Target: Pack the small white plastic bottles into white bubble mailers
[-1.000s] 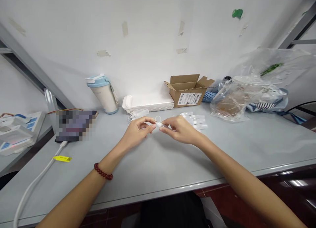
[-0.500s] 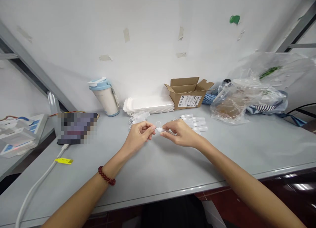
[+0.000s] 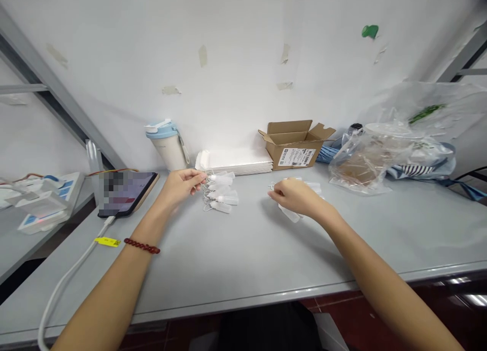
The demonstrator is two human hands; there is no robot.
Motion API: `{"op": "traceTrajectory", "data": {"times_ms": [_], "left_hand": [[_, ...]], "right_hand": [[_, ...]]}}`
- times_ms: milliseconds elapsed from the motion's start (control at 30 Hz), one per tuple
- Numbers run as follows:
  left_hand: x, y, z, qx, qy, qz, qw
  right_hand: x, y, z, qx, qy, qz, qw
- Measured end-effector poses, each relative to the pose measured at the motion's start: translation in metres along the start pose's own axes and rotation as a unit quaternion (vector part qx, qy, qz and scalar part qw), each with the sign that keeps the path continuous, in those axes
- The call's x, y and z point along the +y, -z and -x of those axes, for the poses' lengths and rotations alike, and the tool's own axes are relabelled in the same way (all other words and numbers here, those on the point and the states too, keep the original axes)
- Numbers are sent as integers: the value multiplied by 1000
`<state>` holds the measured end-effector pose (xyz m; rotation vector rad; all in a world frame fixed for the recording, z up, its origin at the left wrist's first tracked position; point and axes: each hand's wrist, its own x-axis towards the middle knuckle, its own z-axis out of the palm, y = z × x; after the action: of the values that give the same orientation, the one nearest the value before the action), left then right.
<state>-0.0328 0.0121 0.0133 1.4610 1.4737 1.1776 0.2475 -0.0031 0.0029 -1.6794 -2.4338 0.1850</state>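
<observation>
In the head view, I found translucent plastic bottles (image 3: 228,199) on the table (image 3: 236,254) in two groups. I judged them light, smooth and slightly squeezable, best taken by the white cap (image 3: 213,205). The left group lay flat, long axes roughly crosswise, caps pointing left. The left hand's (image 3: 180,188) grip was together at the topmost capped end, any hold unconfirmed; the right hand's (image 3: 296,196), over the right group, I could not tell.

Tubes, left group (image 3: 224,197): small, translucent, white-capped, thin cord loops at the capped ends; lying in a loose overlapping pile on the desk (image 3: 236,259), bodies pointing right. Tubes, right group (image 3: 289,215): translucent, lying clustered, partly hidden.
</observation>
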Motion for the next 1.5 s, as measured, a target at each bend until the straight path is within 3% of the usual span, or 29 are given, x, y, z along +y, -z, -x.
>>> {"op": "traceTrajectory", "data": {"times_ms": [133, 333, 567, 633, 733, 833, 933, 1133, 1267, 1367, 1500], "left_hand": [[-8, -1, -4, -3, 15, -31, 999], [-22, -1, -10, -67, 16, -170, 983], [-16, -2, -8, 11, -9, -228, 973], [-10, -3, -3, -3, -19, -221, 975], [-2, -6, 6, -134, -19, -207, 969], [0, -12, 14, -313, 7, -211, 926], [-4, -19, 17, -384, 31, -224, 895], [-9, -25, 18, -357, 18, -209, 910], [-3, -30, 20, -274, -30, -146, 950], [-1, -37, 23, -216, -65, -88, 970], [-3, -45, 26, -233, -45, -45, 970]], "right_hand": [[5, 0, 0, -43, -32, 42, 998], [7, 4, 2, -75, -68, 60, 993], [1, 16, 10, -140, -91, 67, 984], [-2, 18, 12, -163, -84, 79, 980], [-6, 15, 11, -174, -64, 88, 979], [-9, 8, 7, -190, -48, 84, 977], [-10, 2, 4, -188, -27, 65, 980], [-11, -1, 3, -54, 6, -21, 998], [-15, -5, 3, 27, 77, -115, 990], [-20, -9, 2, 18, 109, -175, 978], [-26, -13, 2, -15, 127, -236, 963]]}}
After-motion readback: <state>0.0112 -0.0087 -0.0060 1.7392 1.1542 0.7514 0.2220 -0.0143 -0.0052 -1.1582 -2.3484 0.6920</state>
